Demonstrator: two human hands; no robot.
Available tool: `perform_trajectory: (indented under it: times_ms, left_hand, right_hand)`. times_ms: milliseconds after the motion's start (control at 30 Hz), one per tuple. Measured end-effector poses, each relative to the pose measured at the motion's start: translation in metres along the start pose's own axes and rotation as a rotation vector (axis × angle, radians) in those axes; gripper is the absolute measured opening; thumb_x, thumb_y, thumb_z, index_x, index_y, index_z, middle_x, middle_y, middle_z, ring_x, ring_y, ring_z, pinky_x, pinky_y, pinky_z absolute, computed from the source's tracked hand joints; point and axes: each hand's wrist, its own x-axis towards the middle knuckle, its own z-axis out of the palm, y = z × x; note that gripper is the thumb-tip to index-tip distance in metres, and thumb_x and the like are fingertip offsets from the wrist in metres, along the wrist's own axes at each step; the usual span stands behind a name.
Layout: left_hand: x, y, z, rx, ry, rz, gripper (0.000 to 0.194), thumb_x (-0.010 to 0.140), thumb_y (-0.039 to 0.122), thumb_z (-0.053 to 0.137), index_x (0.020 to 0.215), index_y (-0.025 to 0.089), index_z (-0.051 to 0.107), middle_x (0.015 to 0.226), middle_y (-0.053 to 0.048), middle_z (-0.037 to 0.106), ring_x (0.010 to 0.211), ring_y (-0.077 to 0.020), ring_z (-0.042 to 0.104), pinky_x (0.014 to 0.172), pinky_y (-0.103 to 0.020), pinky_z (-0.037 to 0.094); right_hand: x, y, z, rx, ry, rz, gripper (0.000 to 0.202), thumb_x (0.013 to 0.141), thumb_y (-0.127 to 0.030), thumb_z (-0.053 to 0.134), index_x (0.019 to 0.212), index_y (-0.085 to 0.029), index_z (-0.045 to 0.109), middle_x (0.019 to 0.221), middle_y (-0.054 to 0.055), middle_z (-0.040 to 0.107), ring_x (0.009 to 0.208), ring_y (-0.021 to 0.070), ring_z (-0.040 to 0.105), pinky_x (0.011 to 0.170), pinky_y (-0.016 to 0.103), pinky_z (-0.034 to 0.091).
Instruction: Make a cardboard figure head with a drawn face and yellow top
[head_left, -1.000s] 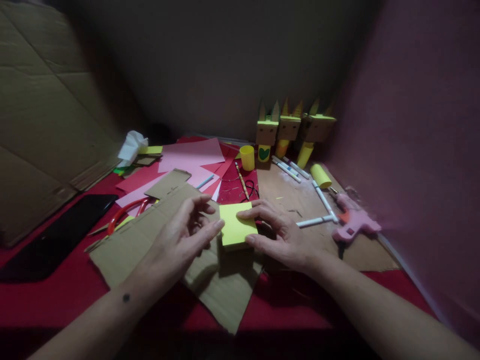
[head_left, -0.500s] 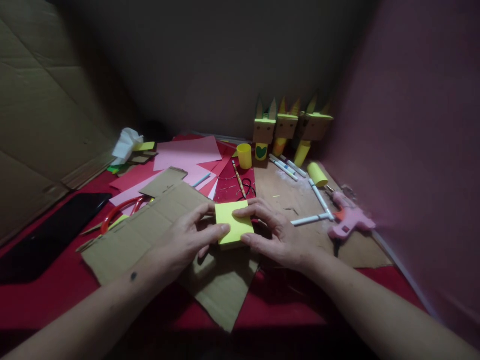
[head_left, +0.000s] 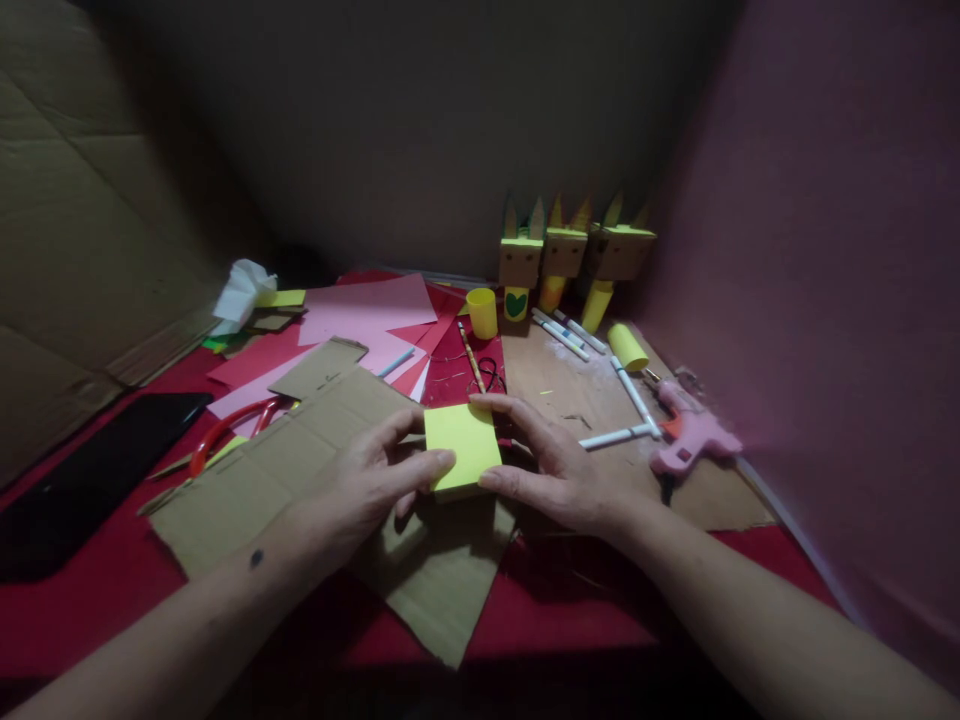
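Note:
A small square block with a yellow top is held above the cardboard sheets, between both hands. My left hand grips its left side, the thumb on the top face and the fingers partly hidden behind. On the right side, my right hand has its thumb at the near corner and its index finger along the far edge. Beneath the hands lies a piece of brown cardboard, and a longer cardboard sheet extends to the left.
Red-handled scissors and a black phone lie left. Pink paper, a yellow tube and a pencil are behind. Several markers, a pink glue gun and box-headed figures are at right.
My right index finger has moved from the yellow top face to its far edge. The view has shifted slightly, so the surroundings appear a little further left.

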Motion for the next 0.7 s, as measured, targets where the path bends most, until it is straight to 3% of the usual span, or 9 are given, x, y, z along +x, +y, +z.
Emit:
perform_trajectory:
  times_ms: [200, 533, 700]
  left_hand:
    - [-0.002, 0.000, 0.001, -0.029, 0.019, -0.030, 0.036, 0.076, 0.037, 0.078, 0.103, 0.020, 0.062, 0.065, 0.005, 0.058, 0.050, -0.0087, 0.046, 0.048, -0.021, 0.037]
    - [-0.001, -0.006, -0.001, -0.049, -0.003, 0.066, 0.028, 0.079, 0.030, 0.075, 0.103, 0.021, 0.065, 0.084, 0.001, 0.064, 0.062, -0.0102, 0.052, 0.051, -0.021, 0.041]
    - [-0.001, -0.007, -0.001, -0.002, 0.010, 0.073, 0.031, 0.082, 0.036, 0.073, 0.108, 0.022, 0.065, 0.083, 0.001, 0.064, 0.057, -0.0096, 0.050, 0.052, -0.022, 0.042]
  right_hand:
    - [0.002, -0.008, -0.011, -0.128, -0.128, -0.038, 0.048, 0.089, -0.033, 0.072, 0.134, -0.028, 0.055, 0.134, 0.007, 0.058, 0.126, 0.0225, 0.056, 0.108, 0.044, 0.048]
    - [0.002, -0.014, -0.010, -0.242, -0.108, -0.038, 0.041, 0.092, -0.029, 0.068, 0.132, -0.026, 0.058, 0.126, 0.007, 0.061, 0.116, 0.0213, 0.061, 0.102, 0.044, 0.052]
    - [0.000, -0.010, -0.011, -0.203, -0.129, -0.049, 0.059, 0.086, -0.028, 0.075, 0.140, -0.030, 0.051, 0.137, 0.007, 0.058, 0.126, 0.0238, 0.056, 0.107, 0.047, 0.049]
